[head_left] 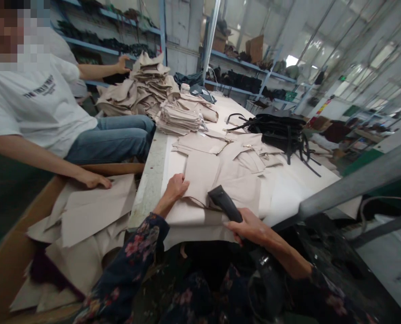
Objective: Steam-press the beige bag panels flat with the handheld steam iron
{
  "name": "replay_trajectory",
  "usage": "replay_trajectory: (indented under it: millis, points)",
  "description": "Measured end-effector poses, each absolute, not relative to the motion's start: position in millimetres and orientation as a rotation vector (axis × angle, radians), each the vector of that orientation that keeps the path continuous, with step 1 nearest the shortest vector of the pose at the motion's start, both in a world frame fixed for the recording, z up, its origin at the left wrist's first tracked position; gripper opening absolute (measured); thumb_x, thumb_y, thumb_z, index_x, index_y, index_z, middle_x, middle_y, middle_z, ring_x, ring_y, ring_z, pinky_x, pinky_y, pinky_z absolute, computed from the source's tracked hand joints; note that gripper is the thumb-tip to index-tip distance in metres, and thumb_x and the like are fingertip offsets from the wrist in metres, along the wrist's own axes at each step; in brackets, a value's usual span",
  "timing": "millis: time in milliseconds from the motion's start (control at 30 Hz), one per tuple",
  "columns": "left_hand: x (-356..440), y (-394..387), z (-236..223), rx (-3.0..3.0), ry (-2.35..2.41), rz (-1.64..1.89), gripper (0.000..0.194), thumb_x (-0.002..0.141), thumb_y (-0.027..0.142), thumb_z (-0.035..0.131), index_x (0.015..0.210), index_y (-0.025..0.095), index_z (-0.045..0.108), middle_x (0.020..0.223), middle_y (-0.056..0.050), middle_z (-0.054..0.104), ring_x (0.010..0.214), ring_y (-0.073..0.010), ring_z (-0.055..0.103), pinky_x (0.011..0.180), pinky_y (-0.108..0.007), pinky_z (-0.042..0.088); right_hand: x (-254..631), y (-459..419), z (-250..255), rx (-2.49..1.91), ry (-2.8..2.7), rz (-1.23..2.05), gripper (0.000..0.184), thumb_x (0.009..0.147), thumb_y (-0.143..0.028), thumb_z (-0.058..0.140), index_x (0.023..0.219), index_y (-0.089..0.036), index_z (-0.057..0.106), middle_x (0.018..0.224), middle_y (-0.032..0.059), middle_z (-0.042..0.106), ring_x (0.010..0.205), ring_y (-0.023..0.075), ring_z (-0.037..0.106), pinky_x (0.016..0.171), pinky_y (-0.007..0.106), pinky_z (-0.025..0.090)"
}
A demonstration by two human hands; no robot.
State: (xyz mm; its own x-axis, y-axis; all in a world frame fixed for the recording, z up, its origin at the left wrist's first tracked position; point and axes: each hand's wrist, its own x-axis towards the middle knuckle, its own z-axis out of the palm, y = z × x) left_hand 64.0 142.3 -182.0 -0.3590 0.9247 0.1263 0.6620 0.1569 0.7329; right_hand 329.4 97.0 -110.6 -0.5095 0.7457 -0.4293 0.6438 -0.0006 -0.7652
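Clamped on a black handheld tool (225, 203), the right grip (249, 227) holds it down against a beige cut panel (200, 177) on the worktop (288, 198), while the left grip (176, 187) lies open and flat beside that panel. At 9 o'clock, a seated co-worker's hand (94, 180) rests on beige pieces in a cardboard box (18, 252); stacked beige pieces (149, 83) rise at 12 o'clock, a black bag (276, 130) sits at 1 o'clock, and shelves of dark goods (251, 78) stand beyond.
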Motion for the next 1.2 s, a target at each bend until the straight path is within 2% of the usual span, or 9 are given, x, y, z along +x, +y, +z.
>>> replay_trajectory:
  millis: [100,233,333,500,700,800,933,1067,1200]
  points:
    - [75.2,127.8,-188.1,1.197,1.874,1.255,0.009,0.067,0.026,0.053,0.066,0.017,0.052,0.059,-0.001,0.055,0.060,-0.0168,0.053,0.056,-0.027,0.040,351.9,94.6,-99.2,-1.534,-2.035,1.559,0.025,0.079,-0.035,0.059,0.065,-0.018,0.048,0.044,-0.0020,0.053,0.037,0.0108,0.048,0.037,0.020,0.040]
    - [95.7,112.9,-190.5,0.712,1.470,1.461,0.027,0.056,0.021,0.060,0.082,0.013,0.057,0.065,-0.001,0.062,0.059,-0.0150,0.057,0.057,-0.026,0.046,373.6,76.4,-82.3,-1.577,-1.954,1.635,0.027,0.077,-0.038,0.061,0.065,-0.018,0.047,0.044,-0.0020,0.052,0.037,0.0120,0.049,0.037,0.021,0.039]
    - [104.8,109.2,-190.1,0.617,1.382,1.531,0.030,0.051,0.016,0.060,0.080,0.012,0.058,0.061,0.000,0.061,0.057,-0.0142,0.058,0.056,-0.024,0.047,378.4,61.3,-76.7,-1.550,-1.987,1.672,0.022,0.079,-0.036,0.060,0.073,-0.018,0.049,0.046,-0.0022,0.055,0.038,0.0119,0.050,0.037,0.020,0.040]
    - [108.4,111.0,-191.1,0.549,1.311,1.602,0.023,0.052,0.018,0.061,0.074,0.012,0.060,0.054,0.002,0.060,0.052,-0.0133,0.057,0.052,-0.023,0.047,353.3,51.7,-77.3,-1.408,-2.068,1.762,0.013,0.079,-0.028,0.059,0.083,-0.018,0.051,0.050,-0.0039,0.056,0.040,0.0117,0.051,0.037,0.019,0.041]
    - [113.4,104.1,-187.5,0.448,1.291,1.621,0.018,0.052,0.017,0.062,0.069,0.013,0.058,0.052,0.002,0.060,0.050,-0.0132,0.057,0.050,-0.023,0.046,330.6,62.4,-95.1,-1.450,-2.212,1.612,0.010,0.076,-0.024,0.058,0.076,-0.018,0.050,0.047,-0.0031,0.055,0.039,0.0128,0.052,0.034,0.019,0.040]
    - [113.3,95.7,-190.2,0.448,1.256,1.628,0.023,0.054,0.018,0.063,0.076,0.012,0.060,0.056,0.001,0.062,0.052,-0.0151,0.059,0.050,-0.024,0.046,346.2,72.6,-96.0,-1.539,-2.093,1.575,0.015,0.077,-0.029,0.058,0.072,-0.017,0.048,0.045,-0.0034,0.053,0.036,0.0116,0.049,0.035,0.020,0.040]
    - [93.9,111.5,-191.7,0.494,1.189,1.474,0.028,0.053,0.011,0.066,0.080,0.009,0.063,0.057,-0.001,0.064,0.049,-0.0154,0.058,0.047,-0.023,0.045,358.6,91.9,-69.4,-1.500,-1.955,1.707,0.030,0.077,-0.040,0.061,0.064,-0.017,0.048,0.043,-0.0020,0.051,0.037,0.0105,0.048,0.037,0.019,0.039]
    - [64.5,161.0,-178.7,0.452,1.027,1.420,0.027,0.058,0.007,0.068,0.085,0.010,0.066,0.067,-0.007,0.069,0.063,-0.0192,0.065,0.060,-0.027,0.053,333.2,124.5,-45.9,-1.328,-1.909,1.824,0.033,0.076,-0.042,0.066,0.061,-0.016,0.051,0.044,-0.0025,0.048,0.038,0.0102,0.047,0.037,0.020,0.040]
    - [54.8,195.7,-172.8,0.453,0.950,1.480,0.029,0.058,0.004,0.068,0.087,0.009,0.068,0.074,-0.009,0.072,0.071,-0.0217,0.068,0.066,-0.030,0.055,294.3,166.5,-55.0,-1.129,-1.827,1.935,0.033,0.073,-0.038,0.071,0.062,-0.013,0.053,0.053,-0.0014,0.051,0.041,0.0102,0.050,0.037,0.021,0.042]
